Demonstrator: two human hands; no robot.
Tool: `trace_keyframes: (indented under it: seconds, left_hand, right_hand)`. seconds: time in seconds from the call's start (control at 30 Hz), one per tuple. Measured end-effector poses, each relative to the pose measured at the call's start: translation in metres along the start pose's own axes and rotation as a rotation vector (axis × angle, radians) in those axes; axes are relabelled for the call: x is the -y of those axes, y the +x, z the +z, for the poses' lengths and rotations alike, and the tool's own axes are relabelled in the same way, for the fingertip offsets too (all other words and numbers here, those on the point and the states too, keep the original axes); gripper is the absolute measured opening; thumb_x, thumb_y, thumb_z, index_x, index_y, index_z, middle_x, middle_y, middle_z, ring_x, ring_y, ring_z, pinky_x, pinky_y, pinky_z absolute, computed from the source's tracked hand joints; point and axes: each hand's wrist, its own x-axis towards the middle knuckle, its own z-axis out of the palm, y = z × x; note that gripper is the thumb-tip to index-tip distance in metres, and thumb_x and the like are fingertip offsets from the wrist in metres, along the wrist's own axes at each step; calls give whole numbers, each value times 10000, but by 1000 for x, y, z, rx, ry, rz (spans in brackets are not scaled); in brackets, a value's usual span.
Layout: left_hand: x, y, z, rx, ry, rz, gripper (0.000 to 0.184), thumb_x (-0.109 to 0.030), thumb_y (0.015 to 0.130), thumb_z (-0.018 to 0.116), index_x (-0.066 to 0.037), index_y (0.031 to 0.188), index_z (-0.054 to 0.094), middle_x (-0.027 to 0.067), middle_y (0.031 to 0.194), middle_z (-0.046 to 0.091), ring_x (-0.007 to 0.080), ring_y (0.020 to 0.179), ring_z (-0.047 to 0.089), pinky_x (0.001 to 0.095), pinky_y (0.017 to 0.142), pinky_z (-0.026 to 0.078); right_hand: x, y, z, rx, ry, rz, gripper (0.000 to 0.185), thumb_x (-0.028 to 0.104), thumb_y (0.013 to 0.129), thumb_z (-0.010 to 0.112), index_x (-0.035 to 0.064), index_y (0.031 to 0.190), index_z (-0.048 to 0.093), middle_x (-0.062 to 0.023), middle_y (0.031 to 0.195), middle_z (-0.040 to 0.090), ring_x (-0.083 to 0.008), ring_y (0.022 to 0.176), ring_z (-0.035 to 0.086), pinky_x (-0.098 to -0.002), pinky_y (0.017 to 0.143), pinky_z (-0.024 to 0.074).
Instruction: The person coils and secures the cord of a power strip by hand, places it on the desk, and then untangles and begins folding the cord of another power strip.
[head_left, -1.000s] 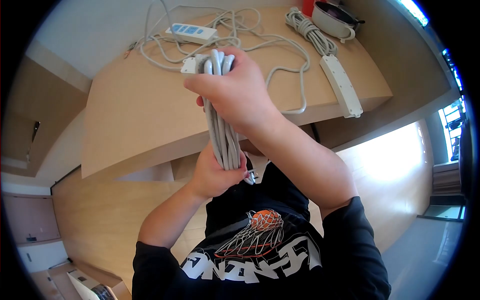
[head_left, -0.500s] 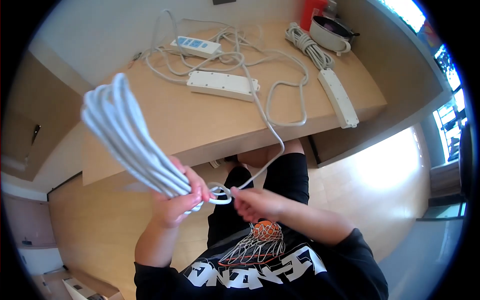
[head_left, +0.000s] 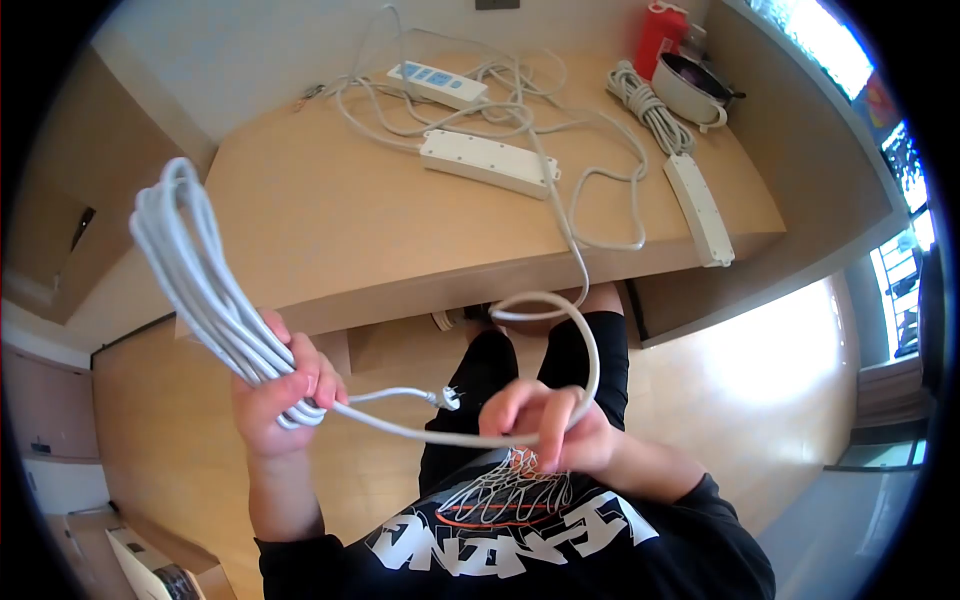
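Note:
A looped bundle of white cable rises up and leftward from my left hand, whose fingers wrap round its lower end. From that fist a plug dangles on a short length of cord. My right hand has its fingers curled round a single strand of the cable, which bends in a loop above it and runs up to the desk. On the desk a white power strip lies face down, with a second strip with blue sockets behind it among tangled cord.
At the desk's right side lies another power strip with its cable bundled. A white pot and a red container stand in the back right corner. A side panel bounds the desk on the right.
My left hand first held the bundle's lower end near my lap, then moved left with it. My right hand let go of the bundle's top and came down to the single strand, drawing out a wider loop.

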Motion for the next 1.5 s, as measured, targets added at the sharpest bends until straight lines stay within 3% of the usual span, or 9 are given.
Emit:
trace_keyframes:
  seconds: [0.23,0.43,0.63,0.8,0.9,1.1,1.17,1.37,1.5]
  left_hand:
    - [31,-22,1,21,31,-403,427,78,771,667,-44,1133,475,127,765,619,241,673,663,373,619,547]
    - [90,-21,41,182,64,-574,386,7,753,764,-28,1065,539,104,787,648,187,692,660,313,614,521]
    - [110,-21,58,228,104,-523,376,-49,741,810,-17,1035,578,49,794,653,121,706,634,251,615,496]
    - [110,-17,72,131,175,-603,352,-71,783,787,-10,1072,594,70,874,677,132,801,649,263,691,511]
    - [130,-17,68,57,258,-395,332,-67,816,747,2,1106,602,87,914,682,164,839,662,301,744,531]
    - [131,-17,54,194,-91,-748,465,-80,790,695,62,1212,563,195,1020,684,293,925,698,370,726,577]
    - [138,-18,48,306,-118,-745,552,-138,756,723,82,1234,556,263,1110,670,357,921,711,393,653,598]
    - [128,-21,57,225,-291,-800,425,-120,749,696,84,1102,574,212,960,664,403,829,699,395,616,580]
    - [136,-23,53,247,-358,-772,524,-53,764,714,-41,1242,499,183,930,630,368,811,679,414,678,556]
  right_hand:
    - [41,40,19,122,-921,-75,246,37,891,560,-14,1132,567,-210,1222,529,-297,1115,534,-417,958,423]
    - [-32,62,0,-479,-746,-613,272,-18,910,483,5,1170,555,-133,1233,398,-152,1002,420,-288,922,348]
    - [-32,65,-7,-573,-1018,-577,249,-28,924,493,15,1157,569,-117,1180,407,-153,957,429,-279,854,375]
    - [-43,66,-16,-693,-781,-483,271,9,901,560,24,1172,549,-118,1228,395,-192,1063,425,-328,936,374]
    - [-43,71,-14,-734,-607,-257,764,21,824,720,53,1456,292,-128,1376,341,-226,1237,404,-391,1056,361]
    - [-39,70,-24,-619,-684,-64,1136,44,770,802,109,1573,2,-191,1547,182,-301,1444,257,-425,1136,305]
    - [-37,65,-25,-587,-724,-73,1156,26,772,788,119,1574,-39,-203,1527,202,-304,1433,276,-412,1131,317]
    - [-34,67,-24,-556,-728,-34,1127,59,792,762,104,1573,-49,-217,1490,240,-306,1395,303,-423,1138,291]
    - [-26,71,-28,-533,-1073,1,1176,17,821,750,187,1566,-143,-201,1488,260,-206,1267,424,-374,1027,405]
